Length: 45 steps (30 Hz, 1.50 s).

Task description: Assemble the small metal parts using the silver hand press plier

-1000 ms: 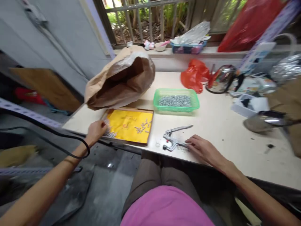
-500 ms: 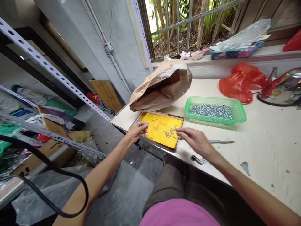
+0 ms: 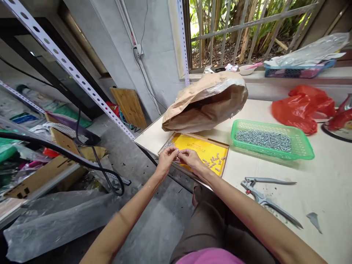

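My left hand and my right hand meet fingertip to fingertip above the left part of a shallow tray with a yellow bottom. Both are closed in a pinch, and a bit of shiny metal shows between them; its exact shape is too small to make out. Several small metal pieces lie scattered at the right of the yellow bottom. A heap of silvery pieces lies in the tray's left end, partly hidden by my left hand.
A green plastic basket of many short silvery metal pieces stands right of the tray. Behind the tray lies an open brown paper bag. Grey-handled pliers lie near the front, with a red plastic bag farther back.
My right hand has moved left from the scattered pieces to meet my left hand. The view has shifted, bringing the whole pliers into sight.
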{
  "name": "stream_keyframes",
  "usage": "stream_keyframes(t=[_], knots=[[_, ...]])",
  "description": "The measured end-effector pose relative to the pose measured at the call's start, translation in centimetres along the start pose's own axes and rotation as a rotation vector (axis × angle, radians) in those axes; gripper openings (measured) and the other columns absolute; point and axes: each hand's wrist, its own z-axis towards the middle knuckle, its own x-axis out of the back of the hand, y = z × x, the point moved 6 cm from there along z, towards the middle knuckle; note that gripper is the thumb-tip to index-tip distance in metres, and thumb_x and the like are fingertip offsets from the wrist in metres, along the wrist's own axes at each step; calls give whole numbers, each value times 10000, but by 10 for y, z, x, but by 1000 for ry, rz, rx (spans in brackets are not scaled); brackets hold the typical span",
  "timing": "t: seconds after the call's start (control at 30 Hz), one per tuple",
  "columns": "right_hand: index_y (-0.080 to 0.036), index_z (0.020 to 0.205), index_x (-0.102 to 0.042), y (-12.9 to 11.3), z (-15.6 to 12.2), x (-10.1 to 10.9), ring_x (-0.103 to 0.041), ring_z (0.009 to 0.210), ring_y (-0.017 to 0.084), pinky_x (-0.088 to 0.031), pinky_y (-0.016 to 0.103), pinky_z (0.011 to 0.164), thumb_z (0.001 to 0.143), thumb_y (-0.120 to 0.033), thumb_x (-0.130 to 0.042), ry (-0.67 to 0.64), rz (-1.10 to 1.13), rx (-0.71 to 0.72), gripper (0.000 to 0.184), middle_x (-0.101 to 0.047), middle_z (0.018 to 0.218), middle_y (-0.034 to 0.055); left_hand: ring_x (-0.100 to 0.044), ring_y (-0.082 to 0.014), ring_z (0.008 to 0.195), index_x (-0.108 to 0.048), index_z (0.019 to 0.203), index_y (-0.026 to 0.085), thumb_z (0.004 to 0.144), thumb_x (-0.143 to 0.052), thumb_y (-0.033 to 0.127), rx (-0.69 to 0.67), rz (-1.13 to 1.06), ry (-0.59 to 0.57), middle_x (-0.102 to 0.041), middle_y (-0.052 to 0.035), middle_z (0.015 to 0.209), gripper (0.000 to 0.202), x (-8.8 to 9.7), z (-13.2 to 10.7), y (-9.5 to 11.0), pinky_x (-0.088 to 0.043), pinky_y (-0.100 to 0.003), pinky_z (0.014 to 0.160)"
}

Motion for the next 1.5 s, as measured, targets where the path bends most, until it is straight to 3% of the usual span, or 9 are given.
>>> stream_keyframes(t=[0.2, 0.3, 0.4, 0.53, 0.67, 0.8, 0.9, 1.07, 1.5], knots=[[-202, 875, -525, 12, 16, -5, -582, 651, 136, -498, 299, 665, 765, -360, -578, 94, -206, 97, 199, -598, 716, -16, -503, -64, 516, -594, 819, 132, 630, -740, 379, 8, -71, 161, -560, 43, 651, 343, 7, 9, -15, -460, -205, 508], [-191, 903, -551, 11, 17, -2, -550, 666, 140, -476, 330, 731, 722, -206, -597, 86, -361, 157, 187, -566, 724, -23, -484, -57, 536, -601, 810, 139, 617, -746, 381, -25, -100, 251, -543, 44, 661, 342, 18, 16, -3, -438, -180, 483], [-178, 915, -603, -4, 7, 7, -567, 767, 145, -460, 343, 824, 704, -153, -634, 17, -490, 236, 215, -601, 913, 32, -488, -58, 541, -623, 795, 129, 601, -767, 381, -34, -37, 205, -565, 29, 676, 349, 15, 14, 16, -418, -169, 458], [-180, 1050, -630, -59, -36, 49, -576, 994, 179, -466, 331, 866, 855, -220, -540, 44, -809, 530, 218, -530, 1210, 111, -473, -60, 489, -662, 795, 115, 636, -766, 397, 68, 114, -70, -570, 23, 613, 340, -31, -13, 22, -385, -168, 412], [-177, 1062, -645, -96, -114, 132, -604, 946, 179, -492, 311, 826, 930, -272, -467, 242, -1032, 553, 241, -589, 1100, 98, -449, -60, 416, -668, 792, 127, 699, -722, 362, 196, 213, -385, -545, 37, 532, 259, -108, -52, -2, -344, -165, 363], [-193, 1070, -652, -78, -201, 204, -621, 898, 187, -506, 322, 806, 957, -281, -409, 281, -1292, 309, 282, -620, 994, 83, -397, -57, 323, -656, 752, 132, 745, -666, 273, 300, 368, -588, -486, 59, 411, 142, -179, -78, -36, -315, -163, 340], [-202, 1156, -613, -47, -248, 239, -624, 898, 193, -521, 328, 766, 962, -293, -389, 299, -1418, 130, 310, -593, 1088, 102, -420, -72, 310, -654, 726, 135, 751, -643, 227, 332, 494, -685, -497, 52, 384, 96, -211, -86, -53, -330, -169, 351], [-196, 1166, -589, -20, -270, 256, -607, 876, 180, -510, 303, 746, 963, -266, -397, 276, -1435, 66, 288, -578, 1041, 88, -441, -82, 298, -611, 630, 146, 770, -606, 246, 363, 691, -777, -502, 43, 377, 173, -231, -87, -67, -324, -174, 348], [-171, 975, -614, -10, -263, 263, -570, 834, 180, -473, 305, 747, 964, -164, -366, 250, -1392, 138, 248, -595, 897, 73, -459, -67, 338, -585, 618, 128, 814, -588, 187, 522, 936, -894, -506, 46, 375, 205, -243, -82, -74, -327, -175, 399]])
